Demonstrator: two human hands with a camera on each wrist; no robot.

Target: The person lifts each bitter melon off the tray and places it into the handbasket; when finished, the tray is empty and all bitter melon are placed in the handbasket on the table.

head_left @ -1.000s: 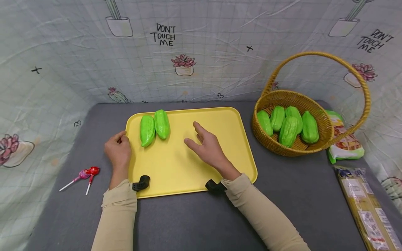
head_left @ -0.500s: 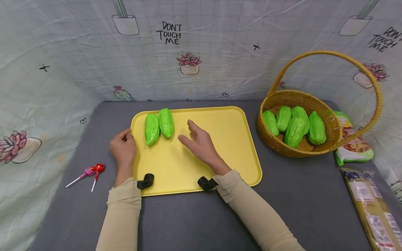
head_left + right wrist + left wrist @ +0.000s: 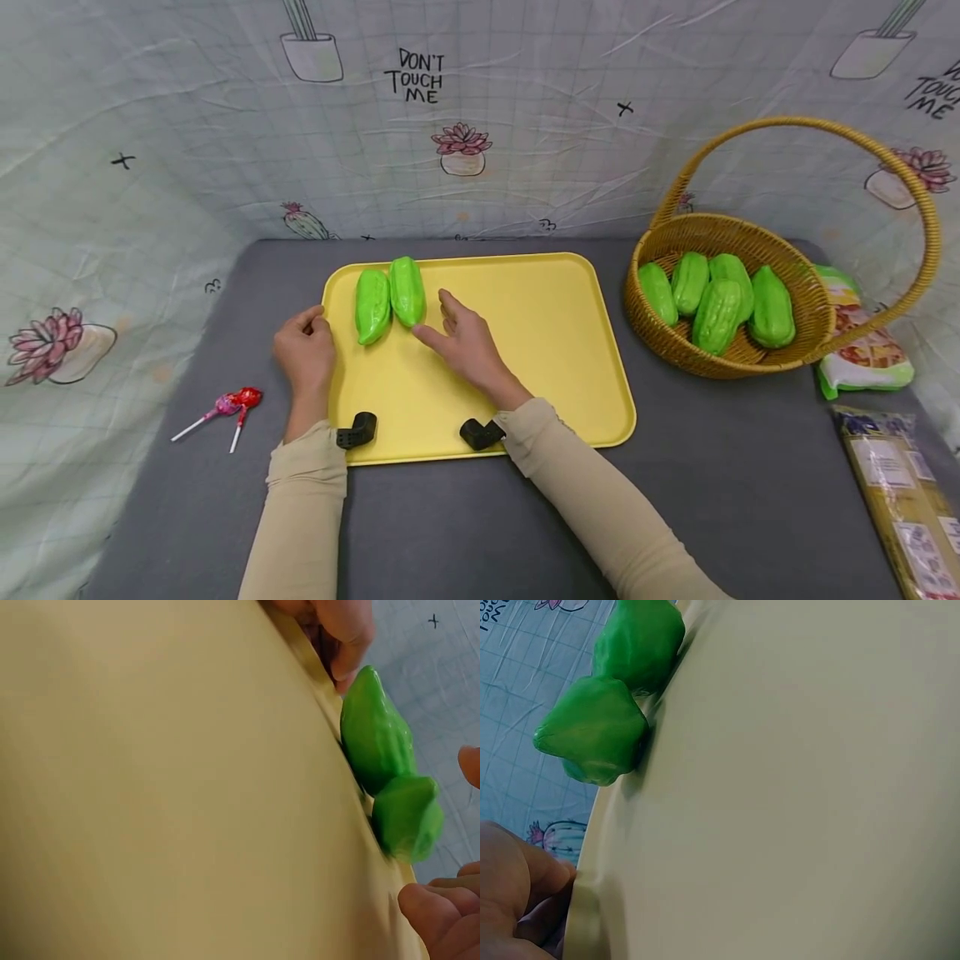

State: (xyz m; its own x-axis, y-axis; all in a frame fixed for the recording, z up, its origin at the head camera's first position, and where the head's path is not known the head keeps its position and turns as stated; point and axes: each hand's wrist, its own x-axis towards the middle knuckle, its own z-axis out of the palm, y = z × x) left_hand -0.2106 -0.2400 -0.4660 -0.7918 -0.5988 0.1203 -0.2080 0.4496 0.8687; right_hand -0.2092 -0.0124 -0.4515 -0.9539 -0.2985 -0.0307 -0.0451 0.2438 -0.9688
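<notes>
Two bright green, shiny, ridged gourds (image 3: 372, 307) (image 3: 407, 292) lie side by side near the back left of a yellow tray (image 3: 525, 350). My left hand (image 3: 306, 350) is at the tray's left rim, fingers bent and pinching the edge; in the left wrist view its fingertips (image 3: 559, 879) meet the rim. Over the tray, just right of the gourds, my right hand (image 3: 471, 346) hovers with thumb and fingers spread and nothing held. In the right wrist view its thumb and fingers lie at the right edge, beside the nearer gourd (image 3: 409, 817).
A wicker basket (image 3: 660, 354) with a tall handle, holding several similar green gourds, stands right of the tray. Beyond it are a green-and-white food packet (image 3: 862, 358) and a long clear-wrapped pack (image 3: 900, 500). Two lollipops (image 3: 238, 402) lie on the grey table (image 3: 420, 533) at left.
My right hand has moved left over the tray, closer to the two gourds. The left hand stays at the rim. The head view has turned slightly left.
</notes>
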